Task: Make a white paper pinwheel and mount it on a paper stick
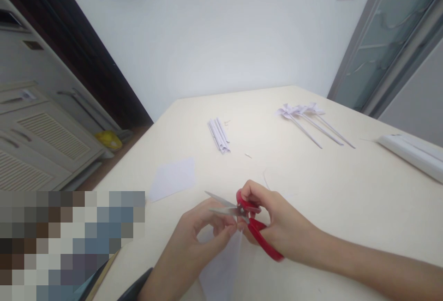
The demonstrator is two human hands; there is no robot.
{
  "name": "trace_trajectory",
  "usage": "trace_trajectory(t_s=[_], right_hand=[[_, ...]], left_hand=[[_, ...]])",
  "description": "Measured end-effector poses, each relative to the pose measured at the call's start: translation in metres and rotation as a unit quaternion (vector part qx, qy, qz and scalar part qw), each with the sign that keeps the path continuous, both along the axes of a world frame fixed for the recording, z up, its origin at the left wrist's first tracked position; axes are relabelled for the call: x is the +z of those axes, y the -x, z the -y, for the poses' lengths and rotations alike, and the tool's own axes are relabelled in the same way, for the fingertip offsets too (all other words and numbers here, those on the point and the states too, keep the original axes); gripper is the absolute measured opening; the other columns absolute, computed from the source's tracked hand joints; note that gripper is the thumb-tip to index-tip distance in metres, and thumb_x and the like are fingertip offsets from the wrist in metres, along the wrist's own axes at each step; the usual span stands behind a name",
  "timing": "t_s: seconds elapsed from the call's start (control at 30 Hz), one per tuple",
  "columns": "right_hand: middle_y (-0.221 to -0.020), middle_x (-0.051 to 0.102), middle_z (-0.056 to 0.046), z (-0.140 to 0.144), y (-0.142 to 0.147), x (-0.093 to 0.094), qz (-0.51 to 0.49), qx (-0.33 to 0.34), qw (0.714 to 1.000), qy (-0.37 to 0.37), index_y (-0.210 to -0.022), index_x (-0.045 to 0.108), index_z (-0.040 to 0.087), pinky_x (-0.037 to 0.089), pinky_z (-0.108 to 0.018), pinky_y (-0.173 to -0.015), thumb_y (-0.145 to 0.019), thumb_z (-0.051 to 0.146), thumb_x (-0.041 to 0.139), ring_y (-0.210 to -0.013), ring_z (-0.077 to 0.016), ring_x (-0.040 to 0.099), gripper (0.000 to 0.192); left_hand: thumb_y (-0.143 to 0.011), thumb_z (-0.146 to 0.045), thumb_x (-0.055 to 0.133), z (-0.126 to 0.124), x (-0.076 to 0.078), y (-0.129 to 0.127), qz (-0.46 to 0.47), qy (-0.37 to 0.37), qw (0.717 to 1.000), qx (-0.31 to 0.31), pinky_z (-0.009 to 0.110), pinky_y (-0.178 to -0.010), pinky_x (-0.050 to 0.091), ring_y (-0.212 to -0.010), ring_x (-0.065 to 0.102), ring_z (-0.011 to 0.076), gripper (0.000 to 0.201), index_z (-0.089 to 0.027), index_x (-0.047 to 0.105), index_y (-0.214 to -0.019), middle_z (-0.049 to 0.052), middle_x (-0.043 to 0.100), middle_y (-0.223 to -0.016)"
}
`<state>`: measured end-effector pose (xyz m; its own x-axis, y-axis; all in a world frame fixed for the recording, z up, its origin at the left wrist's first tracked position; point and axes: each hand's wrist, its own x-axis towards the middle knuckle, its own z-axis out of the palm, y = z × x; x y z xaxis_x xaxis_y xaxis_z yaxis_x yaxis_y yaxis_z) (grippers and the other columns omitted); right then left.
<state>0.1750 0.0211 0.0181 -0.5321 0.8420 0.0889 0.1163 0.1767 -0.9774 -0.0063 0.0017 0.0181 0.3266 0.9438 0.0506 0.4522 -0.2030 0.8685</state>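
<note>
Head view: right hand (277, 227) grips red-handled steel scissors (247, 220), blades parted, while left hand (204, 231) pinches thin folded white paper (223, 268).

Right hand (277, 227) works red scissors (256, 227) – left hand (200, 236) pinches white paper (223, 264)

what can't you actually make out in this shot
- Head view: where the red-handled scissors meet the folded white paper sheet is covered by the left hand and right hand.
- The sheet's lower end runs off the bottom edge.
- The white paper pinwheels on sticks are too small for detail.
- The lower-left corner is pixelated.
- The long white box is cut by the right edge.
</note>
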Motion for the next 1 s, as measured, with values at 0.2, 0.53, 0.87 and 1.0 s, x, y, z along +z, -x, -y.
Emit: trace_trajectory(t_s=[0.2, 0.53, 0.87, 1.0], right_hand=[[-0.074, 0.052, 0.005, 0.0011, 0.0013, -0.0026, 0.022, -0.008, 1.000, -0.002, -0.078, 0.040, 0.023, 0.037, -0.022, -0.062, -0.062, 0.001, 0.053, -0.066, -0.0103, 0.043, 0.030], [-0.075, 0.050, 0.004, -0.0021, 0.0006, -0.0003, -0.002, 0.008, 1.000, 0.016, -0.077, 0.039, 0.022, 0.036, -0.021, -0.060, -0.063, 0.000, 0.051, -0.066, -0.0096, 0.045, 0.029], [-0.077, 0.051, 0.004, -0.0012, -0.0013, -0.0026, 0.005, 0.006, 1.000, 0.008, -0.076, 0.038, 0.023, 0.037, -0.022, -0.059, -0.063, 0.003, 0.053, -0.067, -0.0104, 0.043, 0.028], [-0.077, 0.051, 0.003, -0.0015, -0.0025, -0.0032, 0.007, 0.006, 1.000, -0.001, -0.078, 0.038, 0.023, 0.038, -0.023, -0.062, -0.064, 0.006, 0.054, -0.067, -0.0113, 0.043, 0.027]], left_hand=[[-0.080, -0.023, 0.055, -0.0030, 0.0019, -0.0010, -0.011, -0.003, 1.000, 0.002, 0.027, -0.063, 0.045, -0.068, 0.054, 0.0163, 0.010, -0.020, 0.060, -0.072, 0.001, 0.058, -0.071], [-0.080, -0.019, 0.054, -0.0012, -0.0036, 0.0015, 0.010, 0.002, 1.000, 0.008, 0.027, -0.067, 0.044, -0.070, 0.054, 0.0153, 0.011, -0.020, 0.061, -0.071, 0.002, 0.061, -0.076], [-0.079, -0.021, 0.055, -0.0008, 0.0006, 0.0001, 0.000, 0.018, 1.000, 0.015, 0.028, -0.068, 0.045, -0.075, 0.057, 0.0176, 0.011, -0.021, 0.065, -0.074, 0.003, 0.064, -0.081], [-0.079, -0.022, 0.057, -0.0010, -0.0069, 0.0030, 0.017, 0.021, 0.999, 0.026, 0.028, -0.072, 0.046, -0.079, 0.058, 0.0175, 0.007, -0.022, 0.063, -0.075, 0.001, 0.064, -0.081]])
